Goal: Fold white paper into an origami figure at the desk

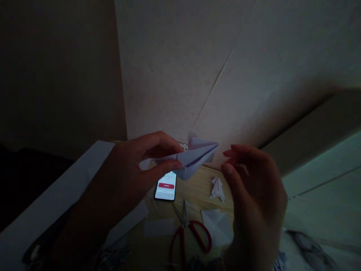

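Note:
A folded white paper piece (194, 153), pointed toward the right, is held above the table. My left hand (152, 154) pinches its left end between thumb and fingers. Just off the paper's tip, my right hand (251, 180) is raised with thumb and fingertips apart and nothing between them. Below lies a small folded paper figure (217, 189), shaped like a frog. Red-handled scissors (184, 224) rest on the table with blades apart. A lit phone (166, 186) lies partly under the held paper in this view.
The small wooden table (194, 188) also carries a creased paper sheet (217, 226), a paper rectangle (159, 227) and thin paper strips (152, 203). A wall (175, 75) rises behind it. Pale fabric (324, 210) lies at right. The room is dim.

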`<state>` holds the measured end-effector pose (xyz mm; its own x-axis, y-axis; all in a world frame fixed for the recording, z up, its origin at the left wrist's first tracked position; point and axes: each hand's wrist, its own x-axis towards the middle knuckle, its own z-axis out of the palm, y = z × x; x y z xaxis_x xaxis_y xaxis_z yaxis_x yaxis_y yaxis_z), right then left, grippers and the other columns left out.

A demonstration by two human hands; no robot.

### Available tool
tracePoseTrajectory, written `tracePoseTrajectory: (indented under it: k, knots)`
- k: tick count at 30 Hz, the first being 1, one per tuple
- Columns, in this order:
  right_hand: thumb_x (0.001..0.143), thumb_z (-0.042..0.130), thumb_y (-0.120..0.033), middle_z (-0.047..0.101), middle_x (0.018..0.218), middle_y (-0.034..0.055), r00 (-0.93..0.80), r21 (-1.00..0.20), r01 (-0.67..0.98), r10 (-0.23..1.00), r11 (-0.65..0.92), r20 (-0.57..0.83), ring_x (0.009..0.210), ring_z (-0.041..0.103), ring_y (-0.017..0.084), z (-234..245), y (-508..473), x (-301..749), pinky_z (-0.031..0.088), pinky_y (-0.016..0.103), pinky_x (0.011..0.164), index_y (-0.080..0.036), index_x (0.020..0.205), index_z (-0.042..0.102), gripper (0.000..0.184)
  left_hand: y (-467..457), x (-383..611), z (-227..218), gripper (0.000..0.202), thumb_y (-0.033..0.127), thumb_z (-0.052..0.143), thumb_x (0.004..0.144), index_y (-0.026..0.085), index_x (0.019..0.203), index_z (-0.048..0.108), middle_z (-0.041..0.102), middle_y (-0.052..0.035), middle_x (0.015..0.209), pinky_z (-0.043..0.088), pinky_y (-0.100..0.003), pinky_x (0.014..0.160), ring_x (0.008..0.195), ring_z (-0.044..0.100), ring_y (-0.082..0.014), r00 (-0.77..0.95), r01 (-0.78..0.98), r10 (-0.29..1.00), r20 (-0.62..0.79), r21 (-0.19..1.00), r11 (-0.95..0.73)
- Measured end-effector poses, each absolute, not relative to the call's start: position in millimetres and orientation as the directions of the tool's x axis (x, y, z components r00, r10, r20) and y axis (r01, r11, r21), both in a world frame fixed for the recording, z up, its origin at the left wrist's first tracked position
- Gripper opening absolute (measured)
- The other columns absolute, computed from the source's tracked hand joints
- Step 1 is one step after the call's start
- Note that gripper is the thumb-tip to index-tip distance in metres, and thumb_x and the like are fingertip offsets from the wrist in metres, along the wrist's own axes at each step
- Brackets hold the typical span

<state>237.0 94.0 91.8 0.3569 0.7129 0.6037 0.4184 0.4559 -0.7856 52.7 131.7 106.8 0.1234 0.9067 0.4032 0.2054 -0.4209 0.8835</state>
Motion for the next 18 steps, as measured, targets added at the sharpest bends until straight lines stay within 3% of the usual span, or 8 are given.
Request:
tracePoseTrajectory:
  k: [3, 7, 18]
  knots:
    - [0.088, 0.069, -0.031, 0.070, 0.083, -0.0029, 0.339, -0.802, 0.447, 0.754, 0.396, 0.562, 0.074, 0.064, 0.014, 92, 94, 240, 0.049, 0.026, 0.067, -0.026, 0.087, 0.069, 0.005, 132, 53, 107, 0.011, 0.016, 0.077, 0.070, 0.023, 0.067, 0.070, 0.071, 0.0100, 0.067, 0.047, -0.008, 0.055, 0.063, 0.066, -0.0054, 0.068, 0.070, 0.944, 0.322, 0.942, -0.327]
    - [0.088, 0.064, -0.029, 0.071, 0.074, -0.0029, 0.122, -0.819, 0.457, 0.887, 0.348, 0.445, 0.070, 0.063, 0.014, 98, 91, 235, 0.044, 0.026, 0.062, -0.024, 0.077, 0.072, 0.014, 130, 57, 110, 0.010, 0.017, 0.077, 0.067, 0.021, 0.067, 0.068, 0.071, 0.0082, 0.064, 0.048, -0.009, 0.051, 0.059, 0.067, -0.0065, 0.092, -0.071, 0.962, 0.255, 0.966, -0.249]
    - [0.080, 0.071, -0.020, 0.067, 0.063, -0.0057, 0.160, -0.829, 0.412, 0.866, 0.377, 0.474, 0.063, 0.060, 0.012, 103, 92, 224, 0.042, 0.025, 0.059, -0.023, 0.066, 0.067, 0.015, 129, 60, 113, 0.015, 0.021, 0.076, 0.070, 0.019, 0.063, 0.063, 0.072, 0.0053, 0.071, 0.054, -0.016, 0.061, 0.066, 0.070, -0.0106, 0.150, 0.040, 0.959, 0.240, 0.968, -0.248]
